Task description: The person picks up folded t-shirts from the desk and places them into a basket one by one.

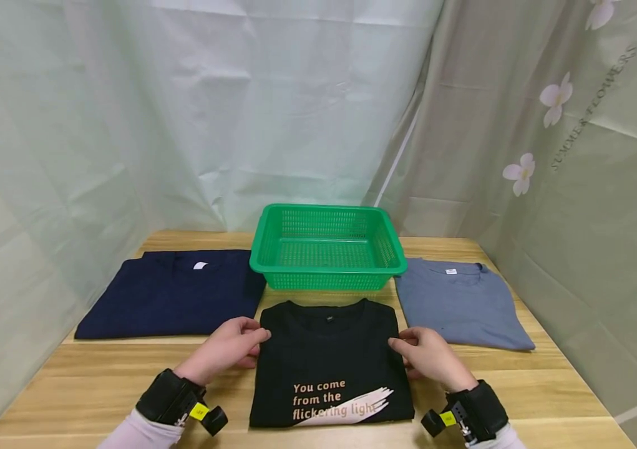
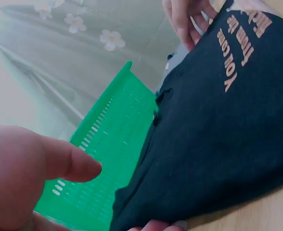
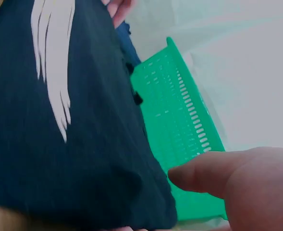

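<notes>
A folded black T-shirt [image 1: 326,358] with printed lettering and a white brush stroke lies flat on the table, collar to the far side. My left hand [image 1: 232,345] is at its left edge. In the left wrist view the left thumb [image 2: 74,161] stands apart from the cloth, and fingertips [image 2: 163,226] show low by its edge. At the opposite edge is my right hand [image 1: 427,353], its thumb [image 3: 199,173] raised near the cloth. The rest of its fingers are mostly hidden in the right wrist view.
Behind the black T-shirt stands a green plastic basket [image 1: 329,280] with nothing inside. A folded navy T-shirt [image 1: 175,299] lies left, a folded grey-blue T-shirt [image 1: 461,305] right. Curtains [image 1: 296,112] hang around the wooden table [image 1: 127,374].
</notes>
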